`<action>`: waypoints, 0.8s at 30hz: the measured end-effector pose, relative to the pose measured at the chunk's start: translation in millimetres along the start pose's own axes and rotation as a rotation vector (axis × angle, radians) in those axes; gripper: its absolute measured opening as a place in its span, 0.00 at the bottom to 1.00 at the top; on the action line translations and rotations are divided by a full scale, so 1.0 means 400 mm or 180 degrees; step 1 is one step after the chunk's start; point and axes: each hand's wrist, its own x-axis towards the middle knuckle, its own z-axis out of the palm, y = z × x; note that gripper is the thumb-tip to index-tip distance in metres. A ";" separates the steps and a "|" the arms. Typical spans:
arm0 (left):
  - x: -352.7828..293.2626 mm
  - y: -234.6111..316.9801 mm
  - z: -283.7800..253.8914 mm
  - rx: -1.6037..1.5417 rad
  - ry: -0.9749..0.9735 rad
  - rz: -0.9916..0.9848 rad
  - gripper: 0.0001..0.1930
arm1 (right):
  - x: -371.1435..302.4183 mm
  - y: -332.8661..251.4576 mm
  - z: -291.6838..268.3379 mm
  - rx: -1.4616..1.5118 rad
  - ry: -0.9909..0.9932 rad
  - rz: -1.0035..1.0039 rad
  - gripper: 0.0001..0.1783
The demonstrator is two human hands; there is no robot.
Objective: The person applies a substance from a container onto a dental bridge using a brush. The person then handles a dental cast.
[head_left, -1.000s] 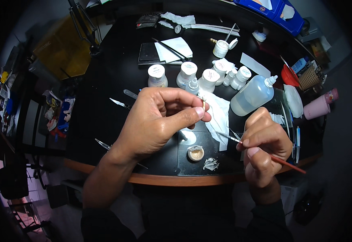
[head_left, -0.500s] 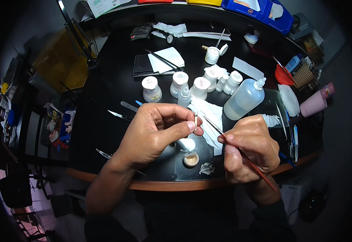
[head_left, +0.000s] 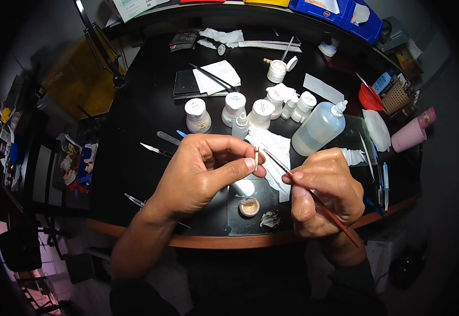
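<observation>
Here left hand (head_left: 200,171) pinches small white piece (head_left: 256,156); right hand (head_left: 321,192) holds brush (head_left: 313,196)

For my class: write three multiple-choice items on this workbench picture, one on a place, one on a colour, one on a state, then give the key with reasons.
1. Where does the small round dish lie?
A. below the left hand, near the table edge
B. beside the pink cup
C. on the yellow box

2. What colour is the brush handle?
A. blue
B. red
C. white

3. How is the left hand?
A. flat on the table
B. open, empty
C. pinching a small white piece

Key:
1 A, the small round dish sits near the table edge.
2 B, the brush in the right hand is red.
3 C, the left hand has its grip shut on the small white piece.
</observation>
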 end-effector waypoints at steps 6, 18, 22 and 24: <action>0.001 0.003 0.001 0.0031 -0.0016 -0.0017 0.08 | 0.001 -0.001 -0.003 0.0025 0.0003 0.0013 0.11; 0.002 0.000 -0.002 0.0020 -0.0032 -0.0005 0.08 | 0.000 -0.001 0.001 0.0016 0.0015 -0.0010 0.11; 0.001 -0.001 0.000 -0.0021 0.0011 0.0025 0.07 | 0.001 -0.003 -0.005 0.0051 0.0034 0.0026 0.11; 0.002 -0.006 0.000 0.0037 0.0021 0.0062 0.07 | 0.000 -0.004 -0.003 0.0104 0.0070 0.0073 0.11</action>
